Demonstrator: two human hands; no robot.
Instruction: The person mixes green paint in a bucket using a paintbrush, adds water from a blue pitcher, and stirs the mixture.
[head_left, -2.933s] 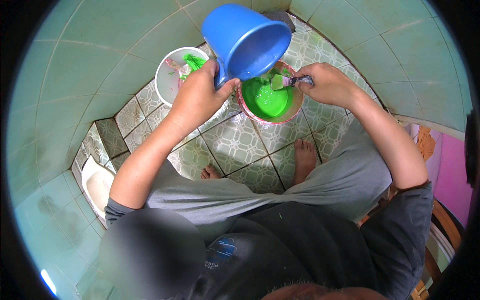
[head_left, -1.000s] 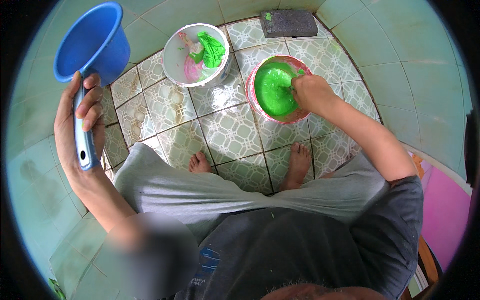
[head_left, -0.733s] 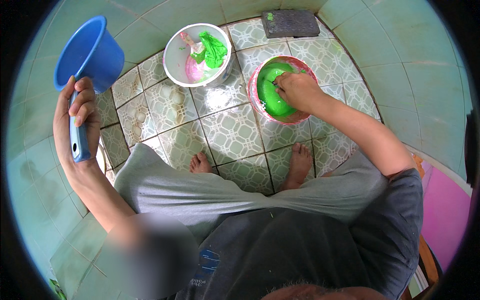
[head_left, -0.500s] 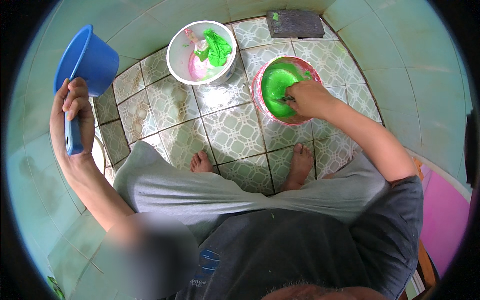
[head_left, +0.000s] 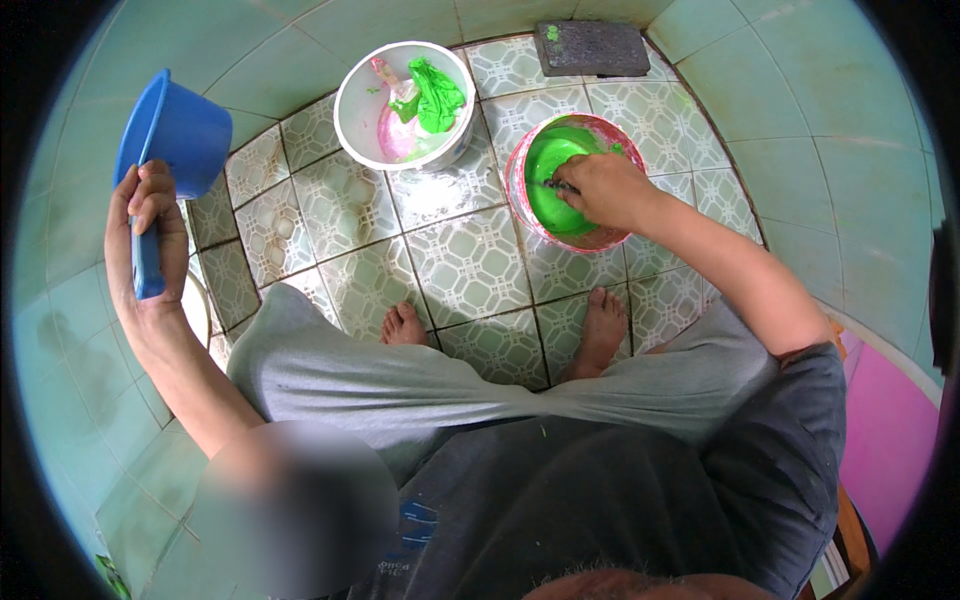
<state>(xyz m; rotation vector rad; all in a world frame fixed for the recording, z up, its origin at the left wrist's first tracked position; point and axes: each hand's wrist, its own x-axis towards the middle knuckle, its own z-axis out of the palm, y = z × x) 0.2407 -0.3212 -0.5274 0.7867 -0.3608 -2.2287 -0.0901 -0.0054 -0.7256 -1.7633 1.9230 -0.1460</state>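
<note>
My left hand (head_left: 150,225) is closed round the handle of a blue plastic dipper (head_left: 185,140), which is raised at the far left and tilted with its rim to the left. My right hand (head_left: 610,188) reaches over a red-and-white bucket (head_left: 517,195) of bright green liquid (head_left: 553,208), which looks like paint. Its fingers close on a thin dark stick-like tool (head_left: 560,186) that dips toward the liquid. The hand hides part of this tool, so its exact kind does not show.
A white bucket (head_left: 343,125) stands left of the green one, holding a crumpled bright green cloth or bag (head_left: 436,95) and a pink-stained brush-like handle (head_left: 384,74). A dark block (head_left: 592,50) lies by the far wall. My feet rest on the patterned tile floor (head_left: 465,260).
My right hand and the tool have shifted slightly up the picture and left within the bucket. The dipper in my left hand has dropped a little and its angle has changed slightly.
</note>
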